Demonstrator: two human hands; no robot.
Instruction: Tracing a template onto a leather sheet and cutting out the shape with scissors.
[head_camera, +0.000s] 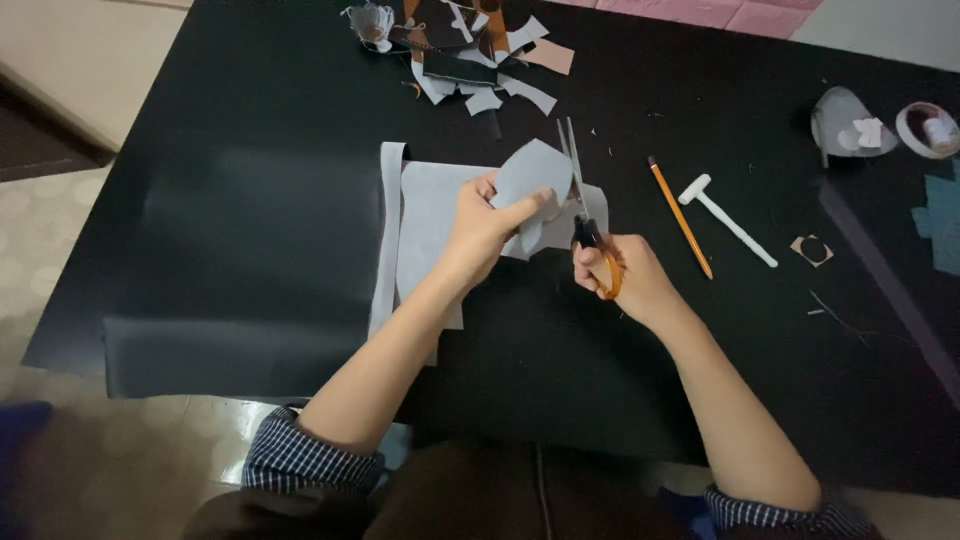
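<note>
While the left hand (483, 228) pinches a rounded grey piece (530, 175) lifted above the grey sheet (425, 215) on the black table (250, 200), the right hand (625, 278) grips orange-handled scissors (585, 210), blades pointing far and touching that piece's right edge. A pencil (680, 217) and white hammer (725, 220) lie just right; scraps (470, 50) sit at the far edge.

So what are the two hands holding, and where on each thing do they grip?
The left hand pinches the grey cut-out piece at its lower edge. The right hand holds the scissors by their orange handle loops.
</note>
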